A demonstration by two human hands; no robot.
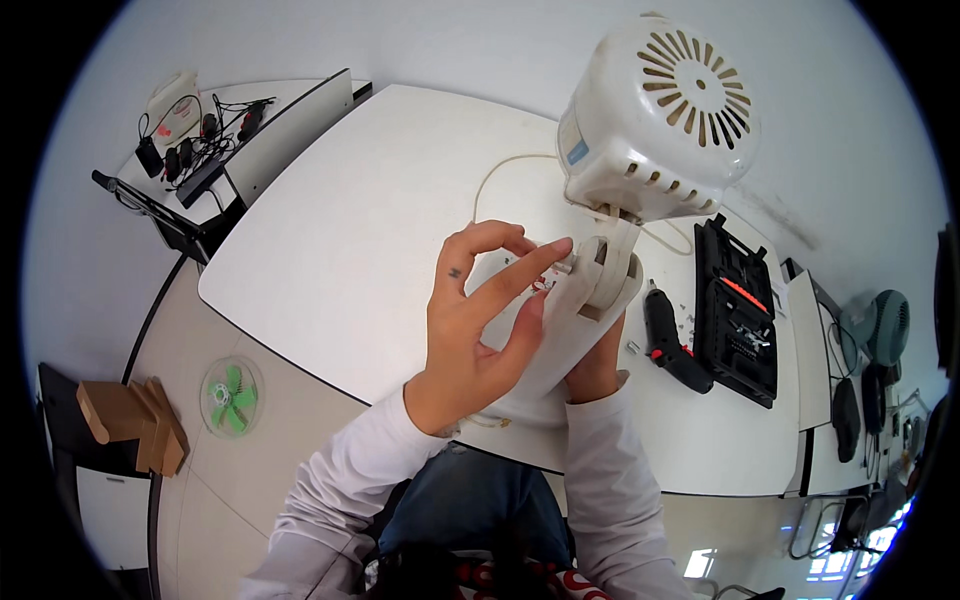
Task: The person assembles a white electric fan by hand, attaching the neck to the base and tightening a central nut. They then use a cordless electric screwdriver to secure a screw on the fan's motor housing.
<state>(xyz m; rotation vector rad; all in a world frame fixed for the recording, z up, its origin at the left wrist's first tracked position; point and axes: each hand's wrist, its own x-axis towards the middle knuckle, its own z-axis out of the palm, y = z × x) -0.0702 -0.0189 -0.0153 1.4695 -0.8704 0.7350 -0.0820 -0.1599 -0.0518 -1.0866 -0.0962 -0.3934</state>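
Observation:
A white fan motor housing (655,125) with slotted vents stands tilted on a pale neck and stand (565,345), close in front of me. My left hand (465,325) is at the left side of the neck. One fingertip touches a small knob (565,264) there, and the thumb stays apart, lower down. From the other side my right hand (598,365) grips the stand; its fingers are mostly hidden behind it. Small red and white bits show between my left fingers and the stand, too small to name.
On the white table (330,220), a black-and-red cordless screwdriver (672,345) and an open black tool case (735,310) lie to the right, with small metal pieces nearby. A pale cord (500,168) loops behind the stand. Green fan blades (233,398) lie on the floor at left.

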